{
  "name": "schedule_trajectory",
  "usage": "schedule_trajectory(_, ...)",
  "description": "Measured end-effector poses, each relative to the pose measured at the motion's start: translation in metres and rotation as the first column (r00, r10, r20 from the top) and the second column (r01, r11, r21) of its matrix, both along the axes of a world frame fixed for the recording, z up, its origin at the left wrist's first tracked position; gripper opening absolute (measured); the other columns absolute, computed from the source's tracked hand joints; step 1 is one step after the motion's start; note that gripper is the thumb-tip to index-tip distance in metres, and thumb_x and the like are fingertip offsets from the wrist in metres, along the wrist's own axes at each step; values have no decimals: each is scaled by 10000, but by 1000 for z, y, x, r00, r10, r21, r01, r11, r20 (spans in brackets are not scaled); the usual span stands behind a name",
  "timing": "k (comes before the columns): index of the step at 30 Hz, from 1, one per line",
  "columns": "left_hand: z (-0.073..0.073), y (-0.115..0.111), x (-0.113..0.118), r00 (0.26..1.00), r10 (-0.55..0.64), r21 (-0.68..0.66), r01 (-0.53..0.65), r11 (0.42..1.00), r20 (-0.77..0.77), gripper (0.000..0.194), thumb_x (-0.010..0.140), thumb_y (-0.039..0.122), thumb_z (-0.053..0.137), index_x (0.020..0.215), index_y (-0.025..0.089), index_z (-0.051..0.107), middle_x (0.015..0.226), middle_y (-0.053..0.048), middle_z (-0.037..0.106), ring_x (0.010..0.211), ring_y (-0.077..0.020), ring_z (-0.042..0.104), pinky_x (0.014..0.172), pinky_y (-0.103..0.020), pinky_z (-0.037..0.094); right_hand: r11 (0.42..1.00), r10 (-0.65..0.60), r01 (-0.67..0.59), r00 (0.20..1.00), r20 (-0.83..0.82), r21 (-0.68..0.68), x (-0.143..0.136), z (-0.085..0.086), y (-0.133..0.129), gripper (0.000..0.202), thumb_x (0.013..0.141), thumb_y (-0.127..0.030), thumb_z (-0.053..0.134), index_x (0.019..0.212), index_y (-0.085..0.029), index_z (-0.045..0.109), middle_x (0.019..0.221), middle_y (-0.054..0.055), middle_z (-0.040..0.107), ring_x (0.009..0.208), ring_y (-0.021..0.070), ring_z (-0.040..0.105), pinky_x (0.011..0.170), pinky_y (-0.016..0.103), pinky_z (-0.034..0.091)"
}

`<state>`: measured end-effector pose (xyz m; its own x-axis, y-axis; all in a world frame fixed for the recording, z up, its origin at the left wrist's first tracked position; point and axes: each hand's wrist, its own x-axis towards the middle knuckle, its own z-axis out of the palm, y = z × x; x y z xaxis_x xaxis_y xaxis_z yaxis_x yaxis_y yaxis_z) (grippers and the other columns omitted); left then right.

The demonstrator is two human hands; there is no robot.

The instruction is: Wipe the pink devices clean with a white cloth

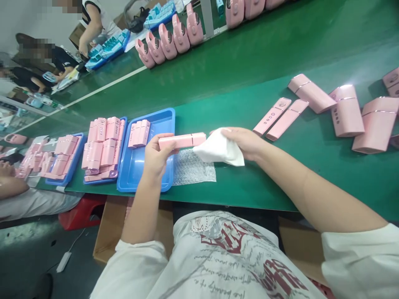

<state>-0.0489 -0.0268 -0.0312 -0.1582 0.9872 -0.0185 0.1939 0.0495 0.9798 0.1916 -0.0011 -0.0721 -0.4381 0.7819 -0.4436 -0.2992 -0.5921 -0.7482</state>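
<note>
Left hand [156,154], gripping pink device [183,141]; right hand [245,140], holding cloth [220,149]

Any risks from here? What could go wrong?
1. The pink device sits only in the left hand; a loosened grip might drop it.
2. The pink pile left of the blue tray is stacked in layers, so a bump could slide pieces off.
3. Pink devices at right lie close together; knocking them may scuff the casings.
</note>
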Motion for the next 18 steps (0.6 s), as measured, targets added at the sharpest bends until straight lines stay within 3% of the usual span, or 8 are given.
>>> schedule_trajectory(2,-4,-13,13,969,53,-37,-46,998,242,404,561,374,811,847,183,599,770,2,640,599,-83,606,573,-194,539,978,-206,205,975,-77,-20,3,-1,6,261,945,-268,404,1098,-135,568,1223,108,621,942,180,646,756,295,545)
schedule_trajectory(4,-8,-21,27,901,94,-127,-43,991,424,375,562,345,809,817,178,591,745,7,629,580,-64,593,550,-152,530,949,-311,316,941,-135,14,6,-4,11,289,953,-301,362,1111,-136,539,1264,112,598,1056,199,625,841,328,545)
schedule_trajectory(8,-17,-22,49,720,176,-322,70,944,671,264,671,326,731,833,153,615,751,-17,630,601,-44,576,513,-84,492,945,-287,311,937,-200,101,9,-7,15,303,927,-349,376,1112,-145,503,1244,123,606,1165,222,578,934,369,518)
schedule_trajectory(10,-22,-19,56,686,131,-331,168,929,716,288,694,367,717,852,148,618,760,-27,631,600,-48,565,498,-94,484,953,-265,287,946,-187,98,9,-6,14,325,897,-385,420,1109,-149,489,1250,136,598,1175,245,570,930,389,522)
schedule_trajectory(14,-32,-16,63,714,-84,-244,345,906,695,510,594,518,783,924,173,602,771,-25,617,586,-76,556,488,-165,477,967,-226,240,963,-148,84,9,-3,12,360,812,-352,481,1099,-134,481,1232,162,592,1135,287,583,900,430,541)
schedule_trajectory(18,-37,-18,63,727,-188,-210,419,883,660,663,527,567,815,1022,190,586,759,-18,608,562,-99,571,512,-215,481,955,-234,256,961,-148,152,10,-4,13,412,751,-259,486,1141,-124,489,1173,139,613,1107,287,594,923,466,534)
